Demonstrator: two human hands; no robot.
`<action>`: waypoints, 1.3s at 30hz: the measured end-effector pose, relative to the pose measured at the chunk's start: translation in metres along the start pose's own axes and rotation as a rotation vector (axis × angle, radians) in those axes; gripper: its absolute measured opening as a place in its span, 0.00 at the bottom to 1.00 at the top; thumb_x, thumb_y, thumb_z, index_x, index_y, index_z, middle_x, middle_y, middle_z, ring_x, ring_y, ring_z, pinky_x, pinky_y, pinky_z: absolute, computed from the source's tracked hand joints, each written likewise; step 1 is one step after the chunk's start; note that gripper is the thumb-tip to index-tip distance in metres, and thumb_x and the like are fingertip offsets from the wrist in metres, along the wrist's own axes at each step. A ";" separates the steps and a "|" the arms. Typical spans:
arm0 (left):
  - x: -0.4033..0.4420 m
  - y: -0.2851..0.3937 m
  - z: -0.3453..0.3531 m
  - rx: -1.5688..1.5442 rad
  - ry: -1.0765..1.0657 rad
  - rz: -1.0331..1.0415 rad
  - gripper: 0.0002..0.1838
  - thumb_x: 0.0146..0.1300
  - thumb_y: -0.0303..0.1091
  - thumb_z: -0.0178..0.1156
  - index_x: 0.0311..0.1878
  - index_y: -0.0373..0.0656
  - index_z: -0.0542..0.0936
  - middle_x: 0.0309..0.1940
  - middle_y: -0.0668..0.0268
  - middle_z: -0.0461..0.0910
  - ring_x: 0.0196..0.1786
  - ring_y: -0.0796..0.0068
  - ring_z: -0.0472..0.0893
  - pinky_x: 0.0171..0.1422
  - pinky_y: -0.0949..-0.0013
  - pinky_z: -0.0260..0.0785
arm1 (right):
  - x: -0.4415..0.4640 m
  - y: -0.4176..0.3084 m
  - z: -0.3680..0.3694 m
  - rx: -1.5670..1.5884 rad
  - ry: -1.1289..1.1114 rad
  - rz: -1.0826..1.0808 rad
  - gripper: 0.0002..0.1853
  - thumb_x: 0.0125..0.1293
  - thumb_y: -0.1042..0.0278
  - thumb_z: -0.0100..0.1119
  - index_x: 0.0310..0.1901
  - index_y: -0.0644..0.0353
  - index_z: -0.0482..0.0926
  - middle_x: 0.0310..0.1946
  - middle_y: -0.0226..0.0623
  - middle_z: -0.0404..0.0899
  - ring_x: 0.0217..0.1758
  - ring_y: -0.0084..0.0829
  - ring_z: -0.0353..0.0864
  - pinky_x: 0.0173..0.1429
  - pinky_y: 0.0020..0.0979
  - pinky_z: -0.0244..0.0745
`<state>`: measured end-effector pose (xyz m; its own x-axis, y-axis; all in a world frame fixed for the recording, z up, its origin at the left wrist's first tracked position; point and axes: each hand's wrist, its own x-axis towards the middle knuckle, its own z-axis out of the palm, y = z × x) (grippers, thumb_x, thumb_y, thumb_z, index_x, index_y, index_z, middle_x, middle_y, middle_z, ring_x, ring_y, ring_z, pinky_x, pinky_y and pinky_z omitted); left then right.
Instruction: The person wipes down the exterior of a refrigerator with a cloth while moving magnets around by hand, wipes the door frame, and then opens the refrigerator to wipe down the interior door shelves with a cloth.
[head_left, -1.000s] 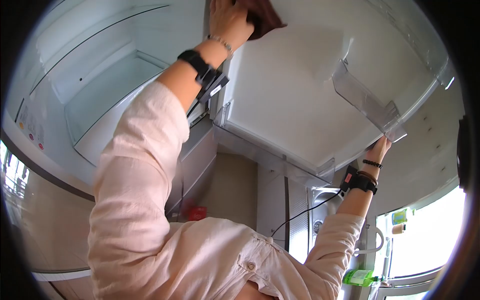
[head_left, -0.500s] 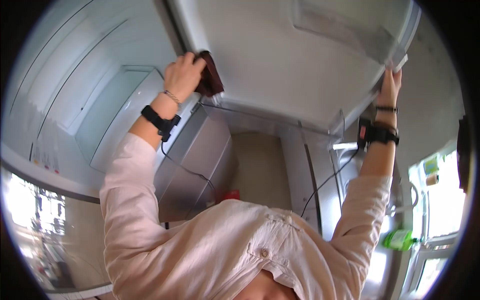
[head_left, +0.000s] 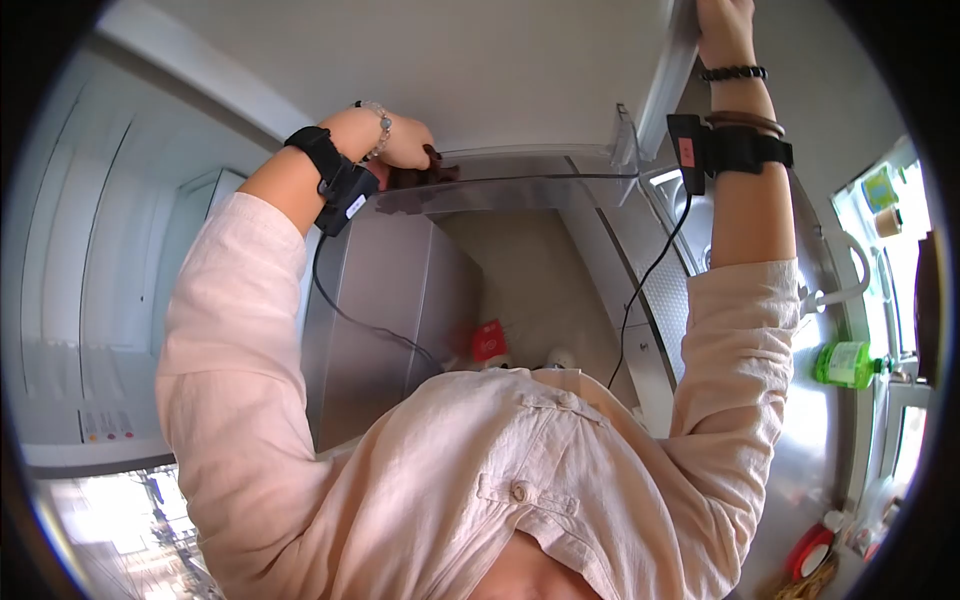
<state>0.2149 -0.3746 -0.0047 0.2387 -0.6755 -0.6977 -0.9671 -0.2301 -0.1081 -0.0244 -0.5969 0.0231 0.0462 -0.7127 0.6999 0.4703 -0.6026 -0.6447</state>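
My left hand (head_left: 405, 143) is closed on a dark brown cloth (head_left: 425, 177), down in the clear plastic shelf (head_left: 520, 180) at the bottom of an open refrigerator door (head_left: 480, 70). Some of its fingers are hidden by the cloth and the shelf. At the top right, my right hand (head_left: 727, 30) grips the outer edge of the door; the frame border cuts off part of it. Both wrists carry black straps with small boxes and cables.
The refrigerator interior (head_left: 110, 250) lies on the left. Below the door are a grey cabinet (head_left: 375, 290) and a red object (head_left: 489, 341) on the floor. On the right stand a sink (head_left: 683, 205), a faucet (head_left: 850, 280) and a green bottle (head_left: 845, 364).
My left hand has moved with the cloth from the door's inner side edge into the bottom shelf. The view has turned, and my right hand now shows higher, still at the door edge.
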 end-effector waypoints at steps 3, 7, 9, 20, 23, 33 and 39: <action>0.015 0.039 -0.009 -0.247 -0.187 -0.075 0.20 0.60 0.34 0.48 0.56 0.42 0.67 0.49 0.61 0.73 0.41 0.68 0.80 0.37 0.73 0.76 | -0.010 -0.020 0.011 0.013 0.058 0.077 0.30 0.61 0.59 0.60 0.61 0.63 0.61 0.44 0.35 0.75 0.45 0.23 0.73 0.48 0.24 0.70; 0.030 0.087 -0.017 -0.859 -0.084 0.330 0.27 0.62 0.36 0.51 0.65 0.48 0.59 0.56 0.66 0.69 0.56 0.74 0.70 0.54 0.68 0.68 | -0.006 -0.004 0.002 0.005 0.028 -0.006 0.31 0.61 0.59 0.60 0.61 0.64 0.61 0.44 0.34 0.75 0.45 0.23 0.73 0.49 0.23 0.69; 0.032 0.111 -0.019 -0.940 -0.027 0.514 0.30 0.63 0.36 0.51 0.67 0.49 0.55 0.59 0.67 0.66 0.58 0.71 0.69 0.63 0.66 0.59 | -0.004 -0.002 0.002 -0.019 0.049 0.009 0.31 0.61 0.59 0.60 0.61 0.64 0.61 0.44 0.34 0.75 0.45 0.23 0.73 0.49 0.23 0.69; 0.045 0.090 -0.015 0.091 -0.050 0.630 0.17 0.61 0.33 0.48 0.53 0.43 0.74 0.52 0.60 0.72 0.56 0.64 0.70 0.59 0.67 0.62 | -0.004 -0.006 0.004 -0.010 0.045 -0.008 0.33 0.59 0.54 0.61 0.61 0.65 0.62 0.44 0.35 0.74 0.47 0.24 0.72 0.51 0.24 0.68; 0.034 0.062 -0.007 0.176 -0.165 0.475 0.17 0.60 0.34 0.47 0.50 0.42 0.76 0.46 0.61 0.76 0.52 0.64 0.73 0.54 0.66 0.64 | -0.004 -0.004 0.003 -0.003 0.068 -0.021 0.34 0.59 0.54 0.62 0.61 0.65 0.62 0.45 0.35 0.74 0.47 0.24 0.72 0.51 0.24 0.68; 0.002 0.075 -0.005 -0.701 -0.187 0.337 0.30 0.61 0.56 0.49 0.60 0.46 0.70 0.59 0.63 0.67 0.55 0.73 0.67 0.59 0.71 0.61 | -0.005 -0.008 0.003 0.078 -0.035 -0.030 0.28 0.62 0.54 0.58 0.58 0.64 0.66 0.45 0.34 0.75 0.45 0.23 0.73 0.47 0.24 0.70; 0.006 0.024 0.010 -0.459 -0.179 0.133 0.46 0.56 0.73 0.38 0.61 0.40 0.68 0.63 0.54 0.64 0.66 0.62 0.61 0.64 0.66 0.58 | -0.005 -0.011 0.006 0.041 -0.023 0.012 0.24 0.65 0.58 0.54 0.57 0.64 0.67 0.44 0.32 0.75 0.45 0.21 0.73 0.47 0.23 0.70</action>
<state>0.1923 -0.3765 -0.0185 0.0580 -0.5985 -0.7990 -0.8403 -0.4614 0.2846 -0.0249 -0.5842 0.0285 0.0718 -0.7114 0.6991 0.5055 -0.5783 -0.6404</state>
